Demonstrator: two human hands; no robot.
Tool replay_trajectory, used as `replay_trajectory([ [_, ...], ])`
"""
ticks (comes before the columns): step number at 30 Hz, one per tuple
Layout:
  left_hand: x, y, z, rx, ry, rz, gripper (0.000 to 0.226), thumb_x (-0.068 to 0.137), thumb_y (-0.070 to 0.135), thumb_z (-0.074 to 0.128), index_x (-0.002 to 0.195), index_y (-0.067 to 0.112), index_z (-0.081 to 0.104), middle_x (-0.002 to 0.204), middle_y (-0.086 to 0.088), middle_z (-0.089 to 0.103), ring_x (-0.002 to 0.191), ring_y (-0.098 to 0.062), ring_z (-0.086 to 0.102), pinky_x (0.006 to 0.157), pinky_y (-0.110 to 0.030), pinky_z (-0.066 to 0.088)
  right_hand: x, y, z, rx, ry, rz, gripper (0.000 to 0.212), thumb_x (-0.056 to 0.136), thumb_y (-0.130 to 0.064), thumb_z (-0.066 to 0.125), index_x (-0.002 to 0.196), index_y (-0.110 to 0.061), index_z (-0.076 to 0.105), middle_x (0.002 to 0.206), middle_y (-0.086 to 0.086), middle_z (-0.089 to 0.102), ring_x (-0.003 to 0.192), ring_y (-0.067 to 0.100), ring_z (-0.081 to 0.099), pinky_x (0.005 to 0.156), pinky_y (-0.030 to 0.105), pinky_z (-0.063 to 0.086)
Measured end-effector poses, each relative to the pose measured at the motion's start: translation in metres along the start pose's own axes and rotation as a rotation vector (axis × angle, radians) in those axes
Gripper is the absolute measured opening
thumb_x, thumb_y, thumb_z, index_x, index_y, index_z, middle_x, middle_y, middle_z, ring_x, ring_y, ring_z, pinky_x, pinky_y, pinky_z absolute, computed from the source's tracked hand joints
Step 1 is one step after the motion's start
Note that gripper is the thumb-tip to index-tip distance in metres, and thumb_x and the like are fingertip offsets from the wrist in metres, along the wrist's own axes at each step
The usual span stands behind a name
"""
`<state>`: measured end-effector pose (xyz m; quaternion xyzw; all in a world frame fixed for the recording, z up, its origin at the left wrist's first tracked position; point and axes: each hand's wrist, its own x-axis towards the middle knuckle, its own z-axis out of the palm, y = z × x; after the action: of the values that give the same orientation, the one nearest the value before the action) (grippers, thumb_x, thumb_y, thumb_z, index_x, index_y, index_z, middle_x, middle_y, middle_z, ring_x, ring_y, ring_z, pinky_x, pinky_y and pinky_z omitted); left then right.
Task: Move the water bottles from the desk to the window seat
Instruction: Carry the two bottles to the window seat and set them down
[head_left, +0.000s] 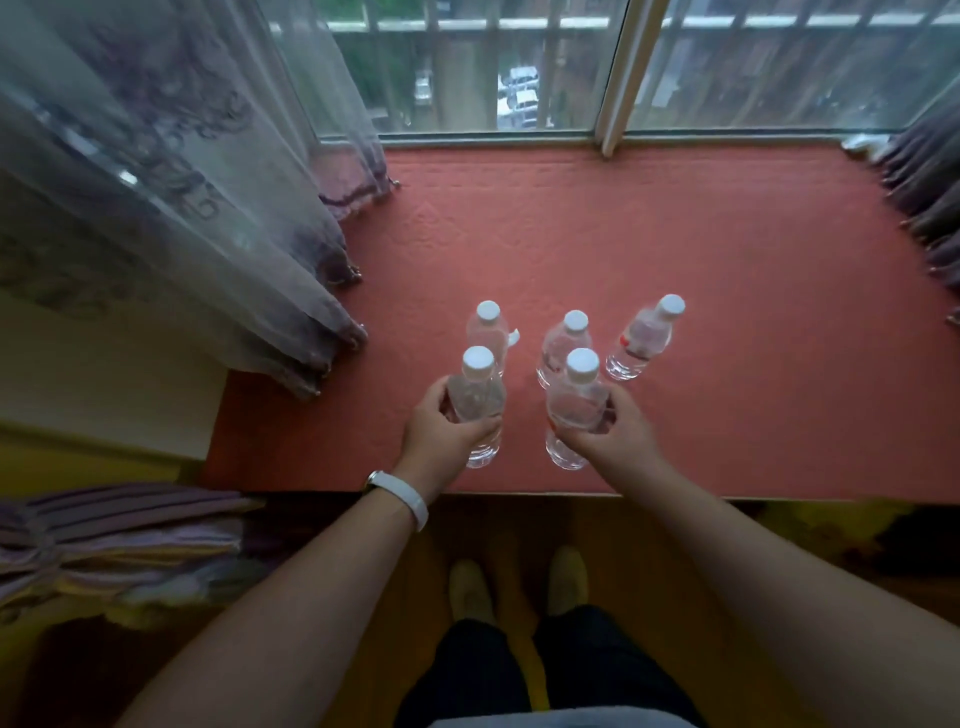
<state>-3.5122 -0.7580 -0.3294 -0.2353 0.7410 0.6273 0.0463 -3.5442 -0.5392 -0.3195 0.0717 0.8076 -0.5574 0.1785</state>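
Several clear water bottles with white caps stand on the red window seat. My left hand is wrapped around the near left bottle, whose base rests on the cushion near the front edge. My right hand grips the near right bottle, also upright on the cushion. Behind them stand three more bottles: a back left one, a middle one, and a right one with a red label.
A sheer curtain hangs over the seat's left part, and a darker curtain drapes at the right end. The window runs along the back. Folded purple fabric lies low left. My feet stand on the wooden floor.
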Motion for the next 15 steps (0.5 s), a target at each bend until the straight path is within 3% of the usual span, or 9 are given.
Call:
replay_trajectory([
  [2,0.010,-0.017,0.007,0.008,0.019,0.012,0.052,0.065,0.007,0.089,0.108,0.023,0.063,0.104,-0.001,0.073,0.097,-0.017,0.070,0.086,-0.031,0.057,0.009,0.020,0.005,-0.016,0.016,0.015,0.061,0.065,-0.026,0.088,0.118,-0.028,0.058,0.102,-0.010,0.071,0.089,-0.001,0.067,0.084,0.026,0.055],
  [4,0.018,-0.033,0.015,0.024,0.039,0.022,0.054,0.066,0.010,0.088,0.107,0.029,0.060,0.106,0.001,0.072,0.099,-0.016,0.070,0.088,-0.032,0.056,0.017,0.035,0.011,-0.018,0.033,0.009,0.057,0.068,-0.020,0.087,0.115,-0.029,0.056,0.098,-0.016,0.068,0.084,-0.009,0.064,0.081,0.021,0.052],
  [6,0.026,-0.047,0.021,0.033,0.062,0.021,0.056,0.067,0.008,0.088,0.111,0.024,0.058,0.105,0.003,0.070,0.096,-0.011,0.069,0.088,-0.030,0.055,0.027,0.047,0.016,0.010,0.050,-0.001,0.055,0.072,-0.011,0.084,0.115,-0.027,0.053,0.096,-0.018,0.064,0.079,-0.014,0.062,0.077,0.013,0.049],
  [10,0.039,-0.064,0.031,0.056,0.077,0.036,0.059,0.066,0.008,0.089,0.112,0.023,0.056,0.100,0.010,0.068,0.084,0.006,0.065,0.081,-0.019,0.054,0.042,0.065,0.028,0.052,0.092,-0.011,0.057,0.072,-0.008,0.084,0.117,-0.025,0.053,0.101,-0.013,0.066,0.089,0.000,0.065,0.084,0.018,0.051],
  [13,0.043,-0.069,0.034,0.059,0.069,0.039,0.061,0.067,0.008,0.089,0.115,0.020,0.055,0.102,0.008,0.068,0.085,0.005,0.066,0.078,-0.015,0.053,0.050,0.074,0.033,0.063,0.115,-0.015,0.057,0.072,-0.005,0.083,0.117,-0.022,0.052,0.100,-0.014,0.064,0.084,-0.010,0.063,0.077,0.008,0.048],
  [15,0.044,-0.072,0.035,0.057,0.066,0.040,0.059,0.068,0.005,0.088,0.115,0.018,0.055,0.099,0.010,0.067,0.081,0.009,0.065,0.074,-0.012,0.051,0.052,0.079,0.035,0.057,0.118,-0.015,0.059,0.071,-0.005,0.084,0.117,-0.023,0.052,0.102,-0.011,0.065,0.088,-0.007,0.063,0.079,0.009,0.049],
])
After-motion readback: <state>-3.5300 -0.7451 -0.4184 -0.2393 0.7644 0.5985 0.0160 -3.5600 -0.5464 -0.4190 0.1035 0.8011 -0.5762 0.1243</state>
